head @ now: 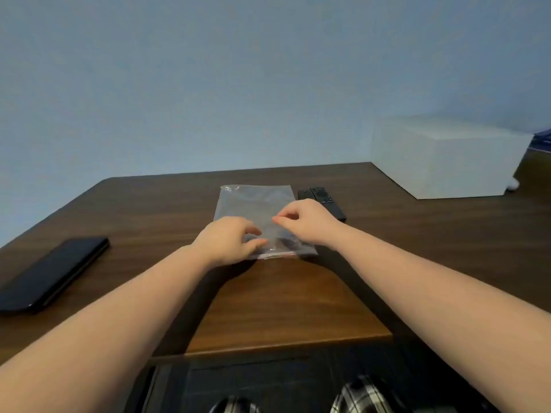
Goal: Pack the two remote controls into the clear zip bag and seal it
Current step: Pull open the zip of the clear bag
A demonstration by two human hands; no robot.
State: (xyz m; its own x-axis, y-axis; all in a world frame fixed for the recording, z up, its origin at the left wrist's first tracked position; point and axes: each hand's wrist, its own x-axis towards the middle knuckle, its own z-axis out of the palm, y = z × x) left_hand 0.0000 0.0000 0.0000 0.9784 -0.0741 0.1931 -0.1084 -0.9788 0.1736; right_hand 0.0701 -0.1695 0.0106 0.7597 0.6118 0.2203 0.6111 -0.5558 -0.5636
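Note:
A clear zip bag (256, 204) lies flat on the dark wooden table (447, 234), its red-striped zip edge nearest me. My left hand (228, 238) rests on the bag's near left part with fingertips pinching the plastic. My right hand (307, 222) pinches the upper layer of the bag near its right side and lifts it slightly. Two black remote controls (320, 198) lie side by side on the table just right of the bag, partly hidden behind my right hand. The bag looks empty.
A black phone (53, 272) lies on the table at the left. A white box (447, 156) stands at the back right against the blue wall. The table's front edge runs close to my lap.

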